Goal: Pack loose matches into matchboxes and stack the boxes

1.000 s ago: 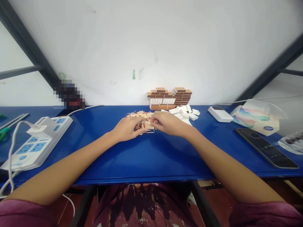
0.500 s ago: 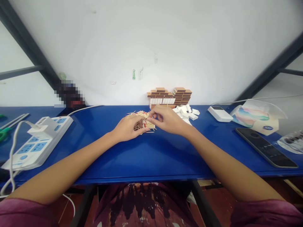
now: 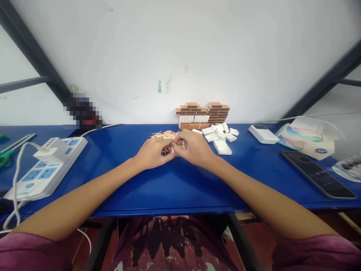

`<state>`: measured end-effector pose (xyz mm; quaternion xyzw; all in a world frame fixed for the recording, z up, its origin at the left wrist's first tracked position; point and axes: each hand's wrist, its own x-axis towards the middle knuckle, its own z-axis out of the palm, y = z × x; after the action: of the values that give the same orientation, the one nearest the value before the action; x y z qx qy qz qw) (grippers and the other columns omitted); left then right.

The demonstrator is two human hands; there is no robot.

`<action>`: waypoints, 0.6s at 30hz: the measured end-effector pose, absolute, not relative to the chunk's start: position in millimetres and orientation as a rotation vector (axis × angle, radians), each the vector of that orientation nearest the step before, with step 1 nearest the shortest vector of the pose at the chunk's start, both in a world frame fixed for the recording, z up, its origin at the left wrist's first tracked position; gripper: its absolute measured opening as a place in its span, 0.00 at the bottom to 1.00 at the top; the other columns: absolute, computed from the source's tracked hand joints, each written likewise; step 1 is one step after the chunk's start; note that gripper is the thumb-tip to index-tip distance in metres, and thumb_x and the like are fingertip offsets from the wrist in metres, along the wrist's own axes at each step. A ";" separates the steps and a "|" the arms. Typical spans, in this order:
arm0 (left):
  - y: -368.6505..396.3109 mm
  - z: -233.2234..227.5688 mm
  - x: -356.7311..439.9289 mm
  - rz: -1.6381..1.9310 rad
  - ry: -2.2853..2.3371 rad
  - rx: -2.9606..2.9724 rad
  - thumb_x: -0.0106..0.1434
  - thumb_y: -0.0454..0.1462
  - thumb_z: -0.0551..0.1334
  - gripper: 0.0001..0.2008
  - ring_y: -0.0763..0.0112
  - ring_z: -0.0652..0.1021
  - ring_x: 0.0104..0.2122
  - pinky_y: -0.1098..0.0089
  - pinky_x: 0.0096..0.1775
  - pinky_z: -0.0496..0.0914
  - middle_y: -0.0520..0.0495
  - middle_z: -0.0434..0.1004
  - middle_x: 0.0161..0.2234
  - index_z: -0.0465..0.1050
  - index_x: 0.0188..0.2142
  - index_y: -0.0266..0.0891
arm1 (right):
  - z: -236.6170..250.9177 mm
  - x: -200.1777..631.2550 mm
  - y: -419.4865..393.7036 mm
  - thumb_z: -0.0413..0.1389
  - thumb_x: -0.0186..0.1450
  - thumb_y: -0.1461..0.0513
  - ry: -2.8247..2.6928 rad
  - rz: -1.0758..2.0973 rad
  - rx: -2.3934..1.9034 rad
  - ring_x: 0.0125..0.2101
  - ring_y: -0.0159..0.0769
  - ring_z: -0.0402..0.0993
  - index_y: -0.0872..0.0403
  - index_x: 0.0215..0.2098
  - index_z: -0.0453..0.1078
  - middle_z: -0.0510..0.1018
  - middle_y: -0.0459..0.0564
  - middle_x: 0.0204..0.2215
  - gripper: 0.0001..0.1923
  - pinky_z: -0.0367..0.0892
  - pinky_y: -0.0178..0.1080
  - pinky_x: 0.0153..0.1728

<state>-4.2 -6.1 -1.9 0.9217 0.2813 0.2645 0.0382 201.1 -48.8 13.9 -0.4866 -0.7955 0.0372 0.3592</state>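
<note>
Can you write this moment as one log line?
left hand: on matchsticks | right hand: on matchsticks | table: blue

Matches on table, stacked boxes behind, power strip left, phone right

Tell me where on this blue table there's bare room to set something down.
The blue table is bare along its near edge, between the white power strip and the black phone. Another bare patch lies between the power strip and the left hand. It is crowded around the loose matchsticks, right hand, white matchbox trays and stacked brown matchboxes.
</note>
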 end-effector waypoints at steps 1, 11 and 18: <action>-6.6 -1.6 -3.7 0.817 0.854 2.804 0.67 0.42 0.64 0.09 0.65 0.78 0.30 0.66 0.34 0.68 0.48 0.83 0.32 0.79 0.42 0.41 | 13.3 200.0 -49.4 0.59 0.65 0.63 -2.047 0.084 -1.268 0.30 0.35 0.69 0.53 0.31 0.69 0.74 0.47 0.30 0.05 0.59 0.38 0.33; -14.7 3.1 5.3 0.886 0.754 2.233 0.66 0.45 0.68 0.14 0.69 0.82 0.29 0.72 0.31 0.72 0.49 0.87 0.36 0.81 0.47 0.40 | 19.8 206.3 -50.1 0.56 0.66 0.63 -2.009 0.024 -1.221 0.30 0.36 0.68 0.52 0.33 0.68 0.74 0.48 0.31 0.03 0.59 0.40 0.33; -0.5 -6.4 1.6 0.936 0.792 2.077 0.60 0.52 0.73 0.22 0.70 0.79 0.23 0.70 0.28 0.72 0.50 0.82 0.26 0.79 0.46 0.39 | 34.2 217.0 -45.3 0.58 0.61 0.62 -1.777 0.299 -1.198 0.26 0.34 0.67 0.51 0.29 0.70 0.75 0.45 0.26 0.03 0.64 0.40 0.32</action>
<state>1.6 -0.5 -6.4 0.8046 0.3068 0.3624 0.3566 217.0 -45.3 34.2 -0.4888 -0.7251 0.1220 0.4695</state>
